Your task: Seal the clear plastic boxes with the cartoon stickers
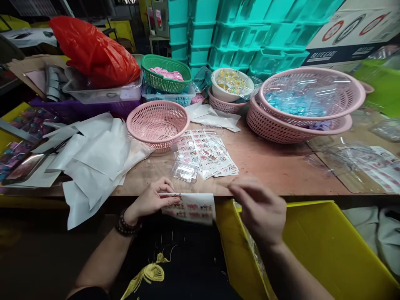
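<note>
My left hand (155,197), with a beaded bracelet at the wrist, pinches the left end of a sticker sheet (193,208) at the table's front edge. Small printed pictures in rows cover the sheet. To its right my right hand (261,208) is raised, blurred by motion, thumb and forefinger drawn together; whether anything sits between them cannot be made out. Just beyond the hands lie clear plastic cases (186,168) and a fanned pile of sticker sheets (211,154), with more clear plastic pieces on top.
White backing papers (96,162) heap up at left beside a pink basket (158,123). Larger pink baskets (300,125) with clear and blue pieces stand at right. A white bowl (233,85) and green basket (167,73) are behind. A yellow bin (331,246) stands below the table's edge.
</note>
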The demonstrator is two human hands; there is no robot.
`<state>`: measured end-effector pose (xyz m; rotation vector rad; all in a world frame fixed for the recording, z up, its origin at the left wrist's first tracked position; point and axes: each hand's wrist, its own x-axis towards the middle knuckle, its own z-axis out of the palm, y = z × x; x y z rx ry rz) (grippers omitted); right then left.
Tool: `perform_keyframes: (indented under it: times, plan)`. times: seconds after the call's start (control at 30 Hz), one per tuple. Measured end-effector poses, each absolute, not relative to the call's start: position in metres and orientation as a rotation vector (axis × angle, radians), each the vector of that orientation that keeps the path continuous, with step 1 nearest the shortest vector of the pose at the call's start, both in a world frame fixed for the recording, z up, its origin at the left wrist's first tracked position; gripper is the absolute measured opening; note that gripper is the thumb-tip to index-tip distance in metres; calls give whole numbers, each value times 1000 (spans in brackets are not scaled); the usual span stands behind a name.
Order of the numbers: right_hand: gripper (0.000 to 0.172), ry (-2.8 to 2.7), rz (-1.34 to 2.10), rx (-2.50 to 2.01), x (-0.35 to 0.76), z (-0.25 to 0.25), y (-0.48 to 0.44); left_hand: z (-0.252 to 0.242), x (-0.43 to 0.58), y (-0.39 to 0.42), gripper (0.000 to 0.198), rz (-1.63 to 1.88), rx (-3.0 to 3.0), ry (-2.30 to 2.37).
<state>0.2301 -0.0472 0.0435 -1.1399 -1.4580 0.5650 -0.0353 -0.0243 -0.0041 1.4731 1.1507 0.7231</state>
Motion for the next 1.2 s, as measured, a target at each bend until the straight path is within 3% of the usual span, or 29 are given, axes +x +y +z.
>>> perform_keyframes:
  times: [0.13,0.23,0.9,1.2]
  plan:
    - [39,-1173,1357,-1409,210,54,-6,-11,-34,-26,11,999,1991,1272]
    - [49,-1213,1568,-1472,189,49,25,-23,-25,-25,10,947,1968,1186]
    - [46,-1432,1491,-1778,165,49,62,-40,-1,-36,11,976,1812,1154]
    - [23,-1502,1418,-1793,165,42,63,-39,0,-38,10,998,1930,1205]
